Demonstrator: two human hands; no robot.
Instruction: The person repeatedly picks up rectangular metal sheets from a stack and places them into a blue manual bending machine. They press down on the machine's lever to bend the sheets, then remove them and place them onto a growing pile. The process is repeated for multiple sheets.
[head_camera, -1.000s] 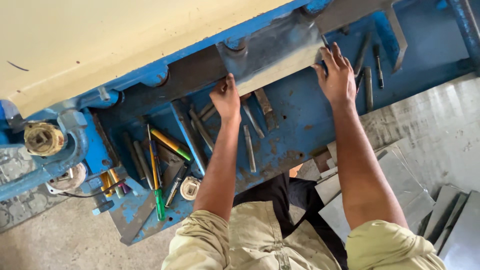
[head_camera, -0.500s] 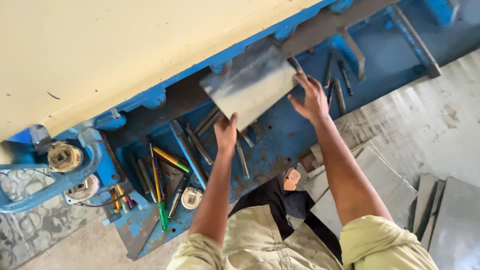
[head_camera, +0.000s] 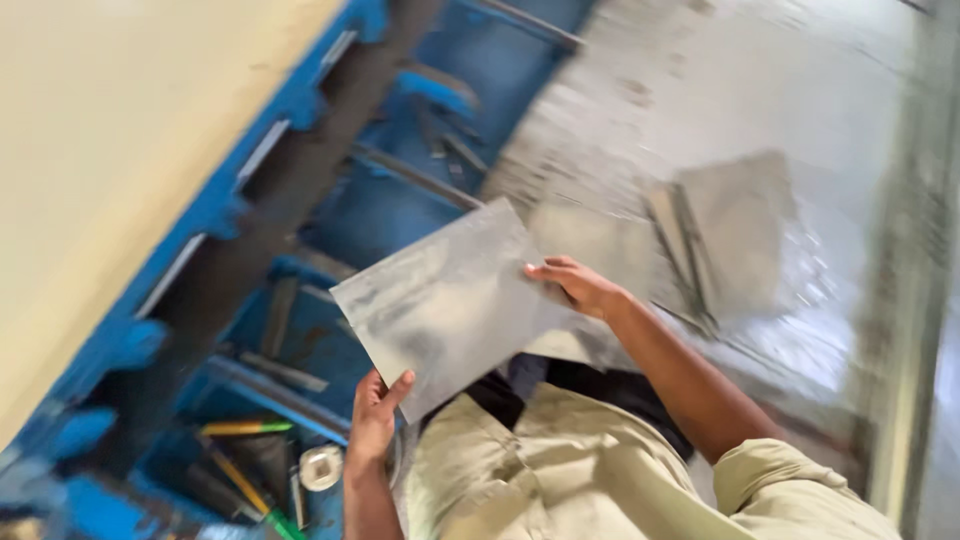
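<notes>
both hands clamp the metal sheet (head_camera: 455, 300): left hand (head_camera: 375, 415) under its corner, right hand (head_camera: 580, 287) on the edge; i'd keep it level.

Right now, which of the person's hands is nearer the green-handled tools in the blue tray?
Left. The left hand holds the metal sheet's lower corner just beside the tools; the right hand grips its far edge.

My head camera looks steeply down, close over my hands (head_camera: 480, 350) and lap, blue machine bed (head_camera: 400, 200) beyond my grip.
</notes>
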